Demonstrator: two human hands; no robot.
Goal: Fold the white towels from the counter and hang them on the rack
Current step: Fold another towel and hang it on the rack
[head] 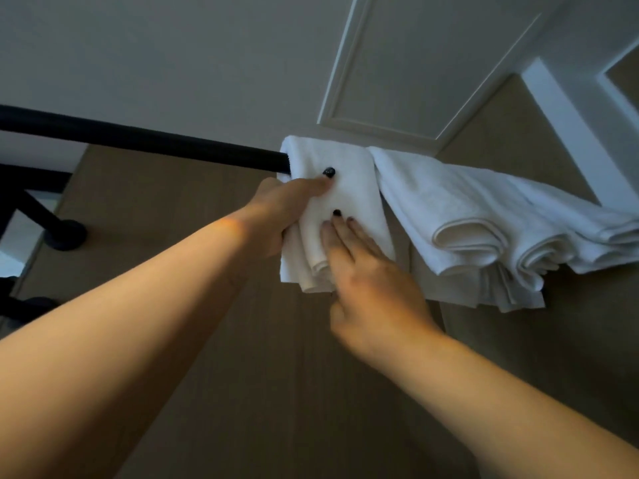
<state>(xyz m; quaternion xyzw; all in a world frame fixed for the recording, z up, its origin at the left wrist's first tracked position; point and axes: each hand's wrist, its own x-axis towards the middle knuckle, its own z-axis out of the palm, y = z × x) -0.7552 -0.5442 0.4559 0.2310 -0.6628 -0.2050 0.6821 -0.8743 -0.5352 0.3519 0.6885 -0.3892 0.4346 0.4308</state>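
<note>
A folded white towel (349,188) hangs over the black rack bar (145,140), which runs in from the left. My left hand (280,216) grips the towel's left edge, thumb across its front and fingers hidden behind it. My right hand (366,278) lies flat on the lower front of the same towel, fingers straight. To its right, several more folded white towels (484,219) hang side by side on the bar.
The bar's black bracket (65,233) meets the wall at the left. A white panelled door (415,70) and its frame (567,115) stand behind the towels at the upper right. Beige wall fills the space below the bar.
</note>
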